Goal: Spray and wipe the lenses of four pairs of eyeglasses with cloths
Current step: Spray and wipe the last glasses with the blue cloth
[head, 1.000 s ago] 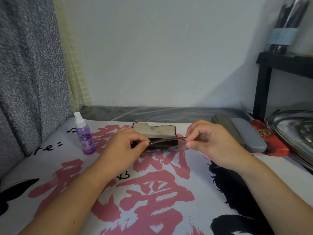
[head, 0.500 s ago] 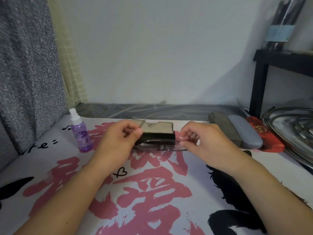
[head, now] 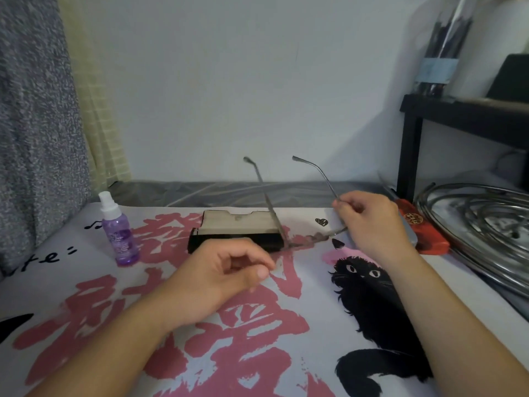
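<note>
While the eyeglasses are unfolded, both temples rise toward the wall and the lens front lies low over the printed cloth cover, just right of the open black case. The frame's long axis, lens to lens, runs left to right, tilted slightly upward on the right. The right hand pinches the right temple near its hinge between thumb and fingertips and is the only hand on the frame. The left hand hovers in front of the case, fingers loosely curled with nothing visible between them, close to the left lens end. The spray bottle stands upright, well apart to the left, so the left hand is the nearer one for spraying. No wiping cloth is visible.
</note>
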### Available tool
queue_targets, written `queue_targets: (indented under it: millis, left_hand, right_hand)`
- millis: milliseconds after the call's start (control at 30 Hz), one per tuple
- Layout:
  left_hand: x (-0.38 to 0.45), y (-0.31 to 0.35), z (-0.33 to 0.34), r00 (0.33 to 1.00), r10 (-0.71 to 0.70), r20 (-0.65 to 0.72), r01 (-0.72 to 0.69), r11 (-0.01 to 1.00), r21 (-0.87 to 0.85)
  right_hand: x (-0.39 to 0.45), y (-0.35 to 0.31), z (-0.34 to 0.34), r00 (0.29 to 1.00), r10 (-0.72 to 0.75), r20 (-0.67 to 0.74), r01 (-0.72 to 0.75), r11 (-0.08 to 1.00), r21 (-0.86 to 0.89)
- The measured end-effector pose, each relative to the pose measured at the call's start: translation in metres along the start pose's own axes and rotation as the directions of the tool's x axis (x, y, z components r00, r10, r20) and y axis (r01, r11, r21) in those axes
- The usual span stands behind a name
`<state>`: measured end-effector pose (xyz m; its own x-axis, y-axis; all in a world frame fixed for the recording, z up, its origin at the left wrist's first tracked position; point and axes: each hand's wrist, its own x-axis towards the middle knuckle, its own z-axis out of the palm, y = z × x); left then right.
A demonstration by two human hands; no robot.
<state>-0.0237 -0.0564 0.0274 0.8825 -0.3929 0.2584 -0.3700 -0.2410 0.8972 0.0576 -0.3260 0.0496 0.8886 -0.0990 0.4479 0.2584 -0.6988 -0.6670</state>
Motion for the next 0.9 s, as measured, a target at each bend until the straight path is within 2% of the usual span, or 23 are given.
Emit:
queue_targets:
  millis: [33, 100, 200, 267, 333, 367, 467, 567, 667, 900]
  left_hand:
    - [0.0, -0.002, 0.0, 0.999, 0.023, -0.033, -0.019, 0.994, 0.105]
    - [0.005, -0.008, -0.004, 0.971, 0.091, -0.222, -0.021, 0.954, 0.3]
    - [0.014, -0.022, -0.024, 0.869, 0.105, -0.484, 0.163, 0.862, 0.48]
    - [0.019, -0.035, -0.037, 0.84, 0.006, -0.542, 0.338, 0.776, 0.533]
    - [0.02, -0.044, -0.044, 0.838, -0.178, -0.516, 0.458, 0.745, 0.485]
    - [0.019, -0.046, -0.045, 0.841, -0.237, -0.487, 0.474, 0.757, 0.449]
    - [0.017, -0.044, -0.048, 0.853, -0.257, -0.454, 0.454, 0.795, 0.402]
    - [0.017, -0.04, -0.049, 0.826, -0.242, -0.508, 0.456, 0.817, 0.352]
    - [0.019, -0.037, -0.046, 0.775, -0.174, -0.607, 0.426, 0.854, 0.299]
    - [0.023, -0.028, -0.031, 0.622, 0.02, -0.783, 0.346, 0.89, 0.297]
  right_hand:
    - [0.004, 0.006, -0.007, 0.995, 0.026, 0.101, -0.029, 0.999, 0.026]
    - [0.008, 0.014, -0.02, 0.956, 0.08, 0.283, -0.103, 0.992, 0.068]
    - [0.011, 0.021, -0.034, 0.945, 0.071, 0.321, -0.043, 0.995, -0.091]
    - [0.009, 0.018, -0.037, 0.95, 0.087, 0.3, -0.027, 0.98, -0.197]
    - [0.009, 0.018, -0.038, 0.944, 0.136, 0.301, -0.063, 0.969, -0.241]
    - [0.008, 0.017, -0.037, 0.94, 0.157, 0.302, -0.08, 0.964, -0.253]
    - [0.007, 0.017, -0.035, 0.937, 0.181, 0.299, -0.097, 0.956, -0.277]
    - [0.007, 0.018, -0.034, 0.934, 0.195, 0.301, -0.096, 0.945, -0.314]
    - [0.007, 0.021, -0.031, 0.924, 0.22, 0.314, -0.137, 0.954, -0.266]
    - [0.008, 0.025, -0.027, 0.88, 0.254, 0.402, -0.16, 0.954, -0.253]
